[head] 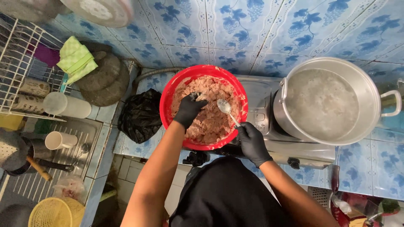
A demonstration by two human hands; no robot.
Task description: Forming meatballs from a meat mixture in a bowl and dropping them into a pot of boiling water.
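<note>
Mince point(210, 122) in red bowl point(168, 94) | left hand point(189, 110) gripping mince | right hand point(252, 143) clamped on spoon point(225, 108)

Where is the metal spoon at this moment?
In the head view, the metal spoon is held by the right hand over the red bowl, beside the left hand.

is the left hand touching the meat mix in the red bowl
Touching. The head view shows the gloved left hand pressed into the pinkish meat mix inside the red bowl, its fingertips sunk in with no gap.
</note>
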